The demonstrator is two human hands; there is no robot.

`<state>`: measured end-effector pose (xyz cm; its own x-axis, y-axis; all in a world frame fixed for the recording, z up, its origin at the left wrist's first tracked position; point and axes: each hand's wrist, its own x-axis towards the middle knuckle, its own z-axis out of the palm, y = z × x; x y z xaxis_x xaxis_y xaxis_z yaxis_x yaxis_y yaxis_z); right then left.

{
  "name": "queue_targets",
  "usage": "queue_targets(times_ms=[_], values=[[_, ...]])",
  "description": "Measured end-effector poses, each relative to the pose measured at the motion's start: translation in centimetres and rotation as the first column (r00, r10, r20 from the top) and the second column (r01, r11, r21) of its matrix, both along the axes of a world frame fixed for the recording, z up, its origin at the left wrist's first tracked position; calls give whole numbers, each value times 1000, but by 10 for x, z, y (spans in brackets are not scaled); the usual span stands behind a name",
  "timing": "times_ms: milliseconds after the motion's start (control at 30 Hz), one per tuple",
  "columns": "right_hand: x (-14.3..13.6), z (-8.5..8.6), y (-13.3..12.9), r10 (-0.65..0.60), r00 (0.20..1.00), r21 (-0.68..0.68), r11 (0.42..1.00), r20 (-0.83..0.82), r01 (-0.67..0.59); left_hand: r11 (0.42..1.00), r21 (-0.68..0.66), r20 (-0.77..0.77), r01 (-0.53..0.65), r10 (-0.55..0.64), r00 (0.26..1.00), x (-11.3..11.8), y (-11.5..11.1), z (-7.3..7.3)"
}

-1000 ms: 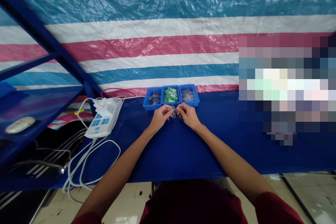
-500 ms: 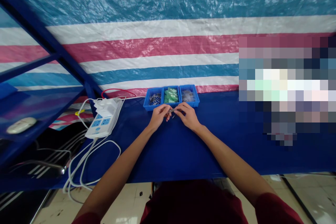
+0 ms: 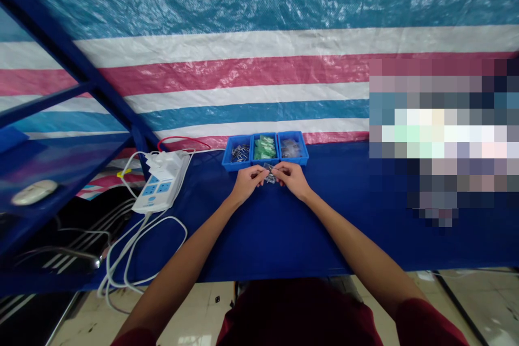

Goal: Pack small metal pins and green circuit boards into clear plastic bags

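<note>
Just in front of the bins, my left hand pinches one side of a small clear plastic bag. My right hand has the other side between thumb and fingers. Small shiny pieces show low in the bag, too small to name. Beyond my hands three blue bins stand in a row: the left bin has dark and silvery metal pins or screws in it, the middle one green-and-white packets, and the right one clear plastic bags.
A white power strip with plugged-in adapters lies to the left, its white cables looping over the table's front edge. A blue metal frame stands at the left, with a pale mouse-shaped object beyond it. The right side is pixelated.
The bag between my hands now shows opened out, with shiny pieces visible low in it; before, it looked thin and edge-on. Both hands have shifted slightly towards me.
</note>
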<state>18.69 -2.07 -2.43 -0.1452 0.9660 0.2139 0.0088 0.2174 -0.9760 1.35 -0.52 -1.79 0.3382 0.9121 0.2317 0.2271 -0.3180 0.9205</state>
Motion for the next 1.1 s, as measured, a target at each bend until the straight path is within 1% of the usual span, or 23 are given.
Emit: queue_targets(times_ms=[100, 167, 200, 267, 333, 367, 400, 433, 500, 567, 633, 733, 867, 967, 1033, 1100], values=[[0, -1, 1, 1, 999, -42, 999, -44, -3, 993, 47, -7, -105, 105, 994, -1, 1, 2], [1, -1, 3, -15, 997, -62, 998, -76, 10, 975, 138, -74, -173, 184, 980, -4, 2, 2], [2, -2, 5, -48, 993, -66, 997, -111, 41, 962, 197, -121, -191, 217, 969, -5, 4, 2], [4, -1, 8, -175, 957, -75, 984, -233, 161, 935, 305, -222, -181, 255, 941, -8, 6, 1], [7, 0, 12, -309, 878, -108, 951, -367, 289, 920, 369, -308, -133, 257, 916, -9, 8, -2], [8, 1, 13, -348, 845, -139, 937, -406, 320, 917, 386, -349, -103, 248, 904, -9, 9, -3], [9, 1, 15, -366, 831, -175, 931, -419, 321, 916, 395, -391, -68, 235, 890, -9, 9, -5], [10, 1, 16, -362, 839, -212, 930, -406, 299, 917, 398, -433, -33, 219, 874, -9, 8, -6], [10, 0, 16, -327, 883, -270, 932, -338, 242, 919, 394, -518, 28, 197, 832, -7, 6, -8], [8, -2, 15, -283, 924, -266, 940, -258, 214, 921, 381, -600, 78, 183, 779, -5, 3, -9], [7, -3, 14, -261, 948, -200, 954, -184, 224, 922, 371, -660, 109, 180, 730, -3, 2, -10], [6, -3, 11, -274, 960, -86, 960, -62, 268, 918, 375, -704, 129, 192, 684, -1, 1, -11], [7, -4, 9, -320, 935, 56, 947, 151, 315, 906, 392, -733, 159, 203, 649, -2, 2, -12], [6, -6, 8, -344, 863, 218, 935, 371, 280, 897, 414, -713, 153, 215, 668, -3, 3, -12], [5, -7, 7, -329, 808, 290, 935, 489, 205, 890, 439, -662, 126, 225, 715, -4, 4, -12], [3, -8, 6, -290, 786, 316, 940, 545, 127, 875, 472, -596, 103, 231, 769, -5, 4, -11]])
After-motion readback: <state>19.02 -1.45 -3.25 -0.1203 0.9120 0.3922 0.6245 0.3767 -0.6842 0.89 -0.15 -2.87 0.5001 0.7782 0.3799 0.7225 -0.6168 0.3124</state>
